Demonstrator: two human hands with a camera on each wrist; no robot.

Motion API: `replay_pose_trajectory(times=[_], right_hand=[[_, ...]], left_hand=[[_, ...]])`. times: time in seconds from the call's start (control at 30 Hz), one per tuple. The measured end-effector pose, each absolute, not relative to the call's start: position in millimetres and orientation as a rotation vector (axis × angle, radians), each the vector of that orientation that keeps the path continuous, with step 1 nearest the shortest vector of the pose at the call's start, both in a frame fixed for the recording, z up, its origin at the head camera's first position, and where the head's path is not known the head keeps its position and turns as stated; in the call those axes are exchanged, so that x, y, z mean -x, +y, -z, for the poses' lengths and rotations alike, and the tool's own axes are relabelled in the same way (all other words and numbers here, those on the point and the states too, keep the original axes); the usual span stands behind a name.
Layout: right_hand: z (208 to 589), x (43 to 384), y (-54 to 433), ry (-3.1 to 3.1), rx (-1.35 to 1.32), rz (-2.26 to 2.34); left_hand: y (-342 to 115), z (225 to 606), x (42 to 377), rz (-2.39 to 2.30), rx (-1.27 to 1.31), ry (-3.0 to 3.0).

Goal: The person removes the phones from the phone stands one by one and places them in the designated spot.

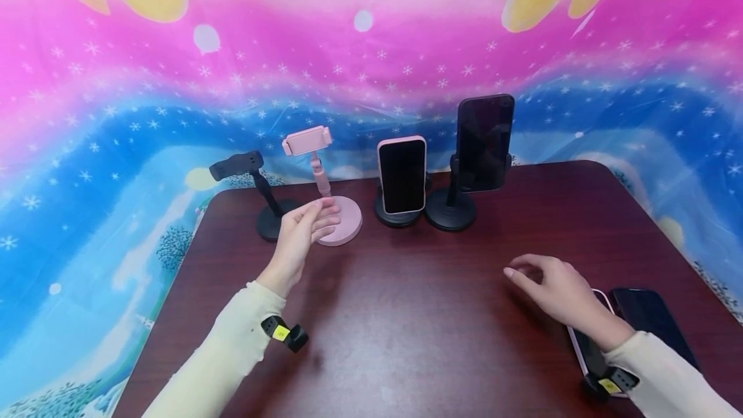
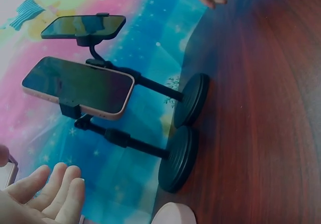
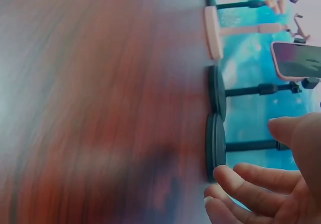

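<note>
My left hand [image 1: 298, 240] is held up before the pink phone stand [image 1: 342, 221], fingers loosely extended with nothing in them. Its fingertips overlap the stand's base and lower pole in the head view; in the left wrist view the fingers [image 2: 65, 189] point toward the upright phones. My right hand [image 1: 557, 286] hovers on the right side, thumb and fingers gently bent and apart, holding nothing. Under that wrist lies a phone with a light edge [image 1: 589, 347], partly hidden by the forearm. Just beyond it lies a dark phone [image 1: 650, 318].
A pink-edged phone [image 1: 402, 176] sits in one black stand, and a larger black phone [image 1: 484, 140] in another black stand [image 1: 451, 211] beside it. At far left stands a black phone stand [image 1: 238, 165] holding no phone. A patterned cloth [image 1: 371, 50] hangs behind the brown table [image 1: 400, 315].
</note>
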State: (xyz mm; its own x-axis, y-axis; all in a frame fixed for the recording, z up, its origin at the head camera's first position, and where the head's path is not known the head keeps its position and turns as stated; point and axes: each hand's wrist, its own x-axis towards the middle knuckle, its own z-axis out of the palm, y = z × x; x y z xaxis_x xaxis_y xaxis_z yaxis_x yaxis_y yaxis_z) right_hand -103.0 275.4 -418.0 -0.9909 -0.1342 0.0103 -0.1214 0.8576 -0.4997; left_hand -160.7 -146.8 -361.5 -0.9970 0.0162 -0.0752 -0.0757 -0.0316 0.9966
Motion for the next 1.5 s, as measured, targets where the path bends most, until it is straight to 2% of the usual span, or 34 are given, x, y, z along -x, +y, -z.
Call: replay_pose_trajectory(times=[0.33, 0.73, 1.5], right_hand=[[413, 113, 252, 2.916, 0.355, 1.060], [413, 127, 225, 2.695, 0.408, 1.331], [408, 161, 177, 2.418, 0.323, 1.713]], left_hand=[[-135, 366, 156, -2.102, -0.073, 2.142], [-124, 373, 157, -1.983, -0.179, 2.142], [-102, 380, 166, -2.029, -0.201, 2.166]])
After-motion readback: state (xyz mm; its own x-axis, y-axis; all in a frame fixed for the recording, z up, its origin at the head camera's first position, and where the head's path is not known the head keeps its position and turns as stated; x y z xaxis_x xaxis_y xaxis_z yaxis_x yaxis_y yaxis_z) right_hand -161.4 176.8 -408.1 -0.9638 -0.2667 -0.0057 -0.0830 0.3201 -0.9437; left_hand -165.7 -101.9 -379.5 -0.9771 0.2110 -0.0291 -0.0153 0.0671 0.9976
